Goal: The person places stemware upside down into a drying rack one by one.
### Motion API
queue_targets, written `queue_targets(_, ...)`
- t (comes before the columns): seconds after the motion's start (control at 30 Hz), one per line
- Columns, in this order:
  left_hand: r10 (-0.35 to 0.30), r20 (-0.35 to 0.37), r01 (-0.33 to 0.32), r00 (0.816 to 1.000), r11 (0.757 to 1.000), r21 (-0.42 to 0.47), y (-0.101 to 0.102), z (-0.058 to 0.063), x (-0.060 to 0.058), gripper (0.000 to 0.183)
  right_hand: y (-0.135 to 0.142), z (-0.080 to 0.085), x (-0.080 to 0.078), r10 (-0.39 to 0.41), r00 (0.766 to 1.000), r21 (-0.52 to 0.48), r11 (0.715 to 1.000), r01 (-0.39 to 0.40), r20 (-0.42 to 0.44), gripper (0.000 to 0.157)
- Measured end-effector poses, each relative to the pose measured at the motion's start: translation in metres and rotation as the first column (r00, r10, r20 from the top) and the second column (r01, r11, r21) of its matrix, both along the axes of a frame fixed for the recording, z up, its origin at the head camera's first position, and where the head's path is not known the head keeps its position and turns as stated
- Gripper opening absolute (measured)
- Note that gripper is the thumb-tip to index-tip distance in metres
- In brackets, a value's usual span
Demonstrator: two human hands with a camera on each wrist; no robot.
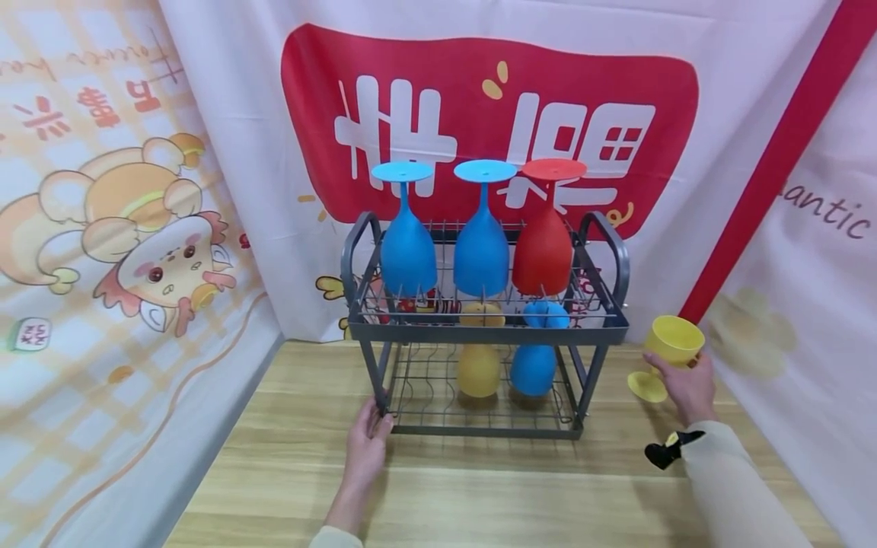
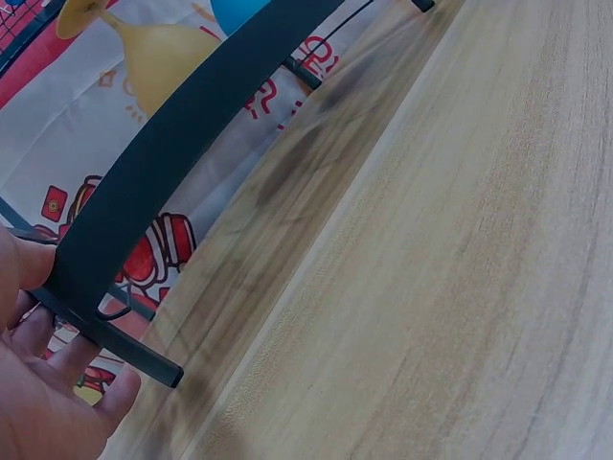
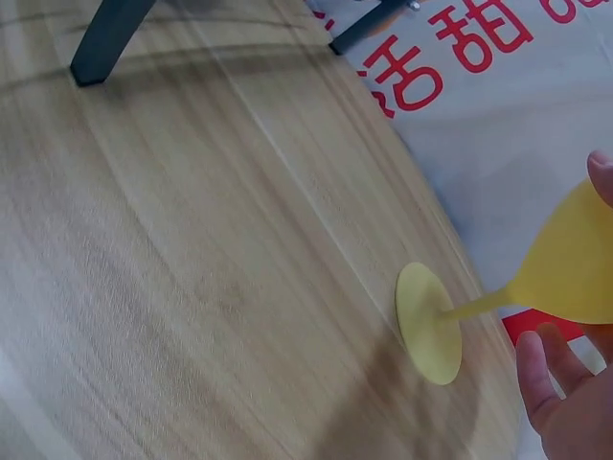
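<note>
A dark two-tier wire rack (image 1: 486,333) stands on the wooden table. My left hand (image 1: 366,438) grips its lower front left corner; the left wrist view shows the thumb and fingers (image 2: 72,359) around the dark frame (image 2: 144,182). At the right, my right hand (image 1: 688,384) holds a yellow goblet (image 1: 674,341) by its bowl, mouth up and slightly tilted. In the right wrist view the goblet's round foot (image 3: 429,324) is close over the tabletop. Upside down on the top tier are two blue goblets (image 1: 409,251) and a red goblet (image 1: 543,255).
On the lower tier, another yellow goblet (image 1: 478,371) and a blue goblet (image 1: 534,369) stand upside down. Printed cloth (image 1: 240,114) hangs behind and at both sides of the wooden table (image 1: 479,495). A black and yellow piece (image 1: 668,449) sits at the right sleeve's cuff.
</note>
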State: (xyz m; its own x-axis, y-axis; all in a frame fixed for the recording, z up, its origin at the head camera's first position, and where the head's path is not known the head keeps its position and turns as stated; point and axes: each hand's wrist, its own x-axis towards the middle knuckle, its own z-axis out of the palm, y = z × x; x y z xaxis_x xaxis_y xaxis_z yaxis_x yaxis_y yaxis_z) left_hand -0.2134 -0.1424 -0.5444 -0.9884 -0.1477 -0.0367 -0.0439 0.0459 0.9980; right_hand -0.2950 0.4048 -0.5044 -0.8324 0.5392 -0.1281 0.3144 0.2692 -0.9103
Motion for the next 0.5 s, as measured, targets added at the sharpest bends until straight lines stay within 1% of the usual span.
queue_targets(0.13,-0.007,-0.013,0.007,1.0,1.0,0.001,0.0023,-0.0012,-0.0016,0.057,0.0024,-0.0005,-0.0024,-0.017,1.0,-0.019,1.0,0.017,0.011,0.114)
queue_targets(0.3,0.004,0.007,-0.004,1.0,1.0,0.0,0.0022,-0.0009,-0.0015,0.056,-0.0003,-0.0001,-0.0028,-0.039,0.999,-0.018,0.999,0.04,0.013,0.114)
queue_targets(0.5,-0.002,0.022,0.002,1.0,1.0,-0.006,0.0011,-0.0004,-0.0003,0.056,-0.0036,-0.004,-0.0015,-0.058,0.998,0.003,0.998,0.058,-0.02,0.111)
